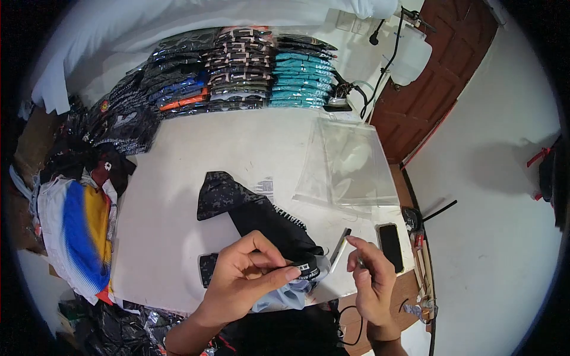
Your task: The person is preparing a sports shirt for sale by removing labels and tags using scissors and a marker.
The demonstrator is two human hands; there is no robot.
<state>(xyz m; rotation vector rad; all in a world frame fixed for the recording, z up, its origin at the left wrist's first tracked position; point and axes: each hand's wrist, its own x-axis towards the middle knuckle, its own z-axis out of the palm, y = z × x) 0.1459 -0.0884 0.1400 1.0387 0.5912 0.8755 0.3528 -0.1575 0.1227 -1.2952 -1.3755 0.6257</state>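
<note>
My left hand (249, 276) pinches the neck edge of a black garment (276, 227) between thumb and fingertips, beside a small label bearing writing. The garment has a sleeve (220, 196) in dark camouflage print and lies across the white table. Light blue cloth (287, 296) shows under its neck end. To the right, my right hand (374, 276) is apart from the garment, its fingers curled around a small dark object (361, 262), mostly hidden. A slim white tool with a dark end (340, 251) lies beside my right fingertips; its kind is unclear.
Bagged folded garments (240, 66) stand in stacks along the white table's (178, 151) far edge. Clear plastic bags (352, 164) lie at right, with a smartphone (391, 247) nearer me. An iron (338, 100) stands at the back. Loose clothes (75, 231) hang over the left side.
</note>
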